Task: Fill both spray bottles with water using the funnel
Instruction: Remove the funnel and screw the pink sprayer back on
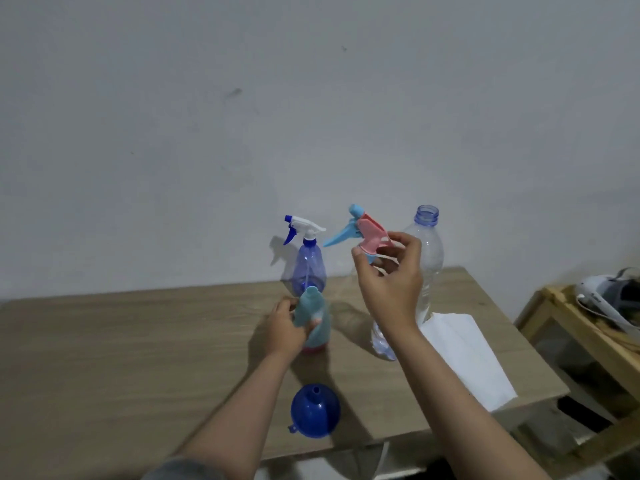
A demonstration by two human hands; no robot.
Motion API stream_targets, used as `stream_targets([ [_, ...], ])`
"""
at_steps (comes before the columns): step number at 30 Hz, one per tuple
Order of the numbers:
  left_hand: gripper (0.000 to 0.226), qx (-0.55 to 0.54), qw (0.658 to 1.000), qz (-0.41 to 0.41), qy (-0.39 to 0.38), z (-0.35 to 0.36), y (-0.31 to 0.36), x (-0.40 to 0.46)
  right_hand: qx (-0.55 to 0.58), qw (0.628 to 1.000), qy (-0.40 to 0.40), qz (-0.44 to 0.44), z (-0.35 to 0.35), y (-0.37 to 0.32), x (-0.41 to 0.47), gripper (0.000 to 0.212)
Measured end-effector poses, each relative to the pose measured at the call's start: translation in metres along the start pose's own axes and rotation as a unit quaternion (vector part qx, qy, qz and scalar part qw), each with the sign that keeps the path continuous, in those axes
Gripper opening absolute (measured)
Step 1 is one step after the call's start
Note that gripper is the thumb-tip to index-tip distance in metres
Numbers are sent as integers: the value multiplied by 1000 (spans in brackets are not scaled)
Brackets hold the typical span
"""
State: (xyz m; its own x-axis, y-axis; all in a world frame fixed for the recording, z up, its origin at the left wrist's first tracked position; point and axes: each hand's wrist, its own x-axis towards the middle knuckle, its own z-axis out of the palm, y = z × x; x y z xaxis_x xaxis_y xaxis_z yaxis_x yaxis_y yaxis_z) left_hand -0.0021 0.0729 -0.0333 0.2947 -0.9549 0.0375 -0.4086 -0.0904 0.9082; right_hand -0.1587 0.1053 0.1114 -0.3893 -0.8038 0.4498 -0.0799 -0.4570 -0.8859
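Table (121, 341): light wood top, set against a plain wall.

Item 1, blue spray bottle (309, 268): stands upright at the back of the table, trigger head fitted. Translucent thin plastic. Judged light and easily tipped while empty, so it should be held round the body below the shoulder before its head is unscrewed.

Item 2, teal spray bottle (313, 318): upright, just in front of the blue one, neck open. The left hand (285, 329) grips its body, fingers curled round the side. Judged light and slightly squeezable; a firm but not crushing hold at mid-body should keep it steady under a funnel.

Item 3, blue funnel (314, 410): lies mouth down near the front edge, spout up, untouched. Rigid and light; best lifted by the rim or the small tab at its edge.

Item 4, pink and blue trigger head (363, 233): off its bottle and raised in the air, pinched at the collar by the right hand (389, 282) between thumb and fingertips. Whether a dip tube hangs below cannot be told.

Item 5, clear water bottle (429, 268): uncapped, partly behind the right hand. Thin, flexible walls; judged heavy if full and liable to buckle, so 2-point support, low and mid-body, is advisable when pouring.

Item 6, white paper (464, 358): flat beside the water bottle.
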Motion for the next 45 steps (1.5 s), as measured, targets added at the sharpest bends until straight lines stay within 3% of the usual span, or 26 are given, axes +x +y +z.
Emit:
stream_targets([
  [7, 44, -2, 1000, -5, -1, -3, 10, -5, 2, 999, -28, -27, 31, -2, 23, 44],
  [19, 46, 16, 1000, -21, -8, -7, 18, -10, -93, 987, -123, -50, 48, 54, 12, 41],
  [24, 41, 8, 1000, -12, 9, -6, 17, -10, -121, 974, -192, 2, 47, 86, -1, 39],
  [30, 52, 11, 999, -31, 21, -4, 15, -11, -139, 956, -255, 49, 43, 108, -7, 43],
  [38, 57, 20, 999, -29, 19, -5, 16, -13, -154, 947, -281, 27, 45, 117, -5, 46],
  [43, 51, 11, 999, -13, 34, -6, 18, -17, -104, 957, -253, 95, 47, 124, -9, 61],
  [45, 48, 12, 999, -14, 32, -6, 19, -19, -107, 948, -279, 110, 44, 131, -8, 54],
])
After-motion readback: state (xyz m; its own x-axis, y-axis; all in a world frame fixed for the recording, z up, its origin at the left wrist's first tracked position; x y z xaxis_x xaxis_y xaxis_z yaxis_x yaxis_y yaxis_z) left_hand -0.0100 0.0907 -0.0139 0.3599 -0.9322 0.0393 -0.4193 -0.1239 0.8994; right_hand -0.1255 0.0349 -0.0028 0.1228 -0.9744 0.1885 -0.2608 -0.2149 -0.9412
